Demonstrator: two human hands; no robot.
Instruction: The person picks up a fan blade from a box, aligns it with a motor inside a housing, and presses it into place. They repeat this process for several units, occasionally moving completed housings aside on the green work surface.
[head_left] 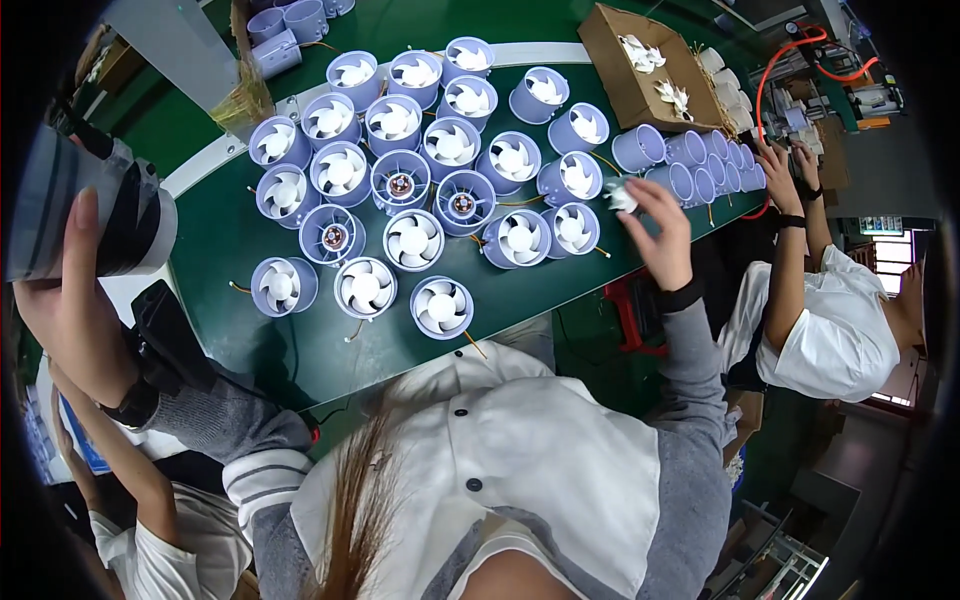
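Dropping of the fan point(621, 197) could be caused by the narrow pinch of the right hand point(662, 238); a cylinder point(125, 225) is grasped in the left hand point(72, 325).

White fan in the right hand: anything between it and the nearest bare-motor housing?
Yes: fan-fitted housings stand on the table between the white fan and that housing. Above them, nothing visible blocks.

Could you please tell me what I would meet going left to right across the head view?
Left hand, nearest lavender-housed fan, white impeller, right hand, white T-shirt of the co-worker at right.
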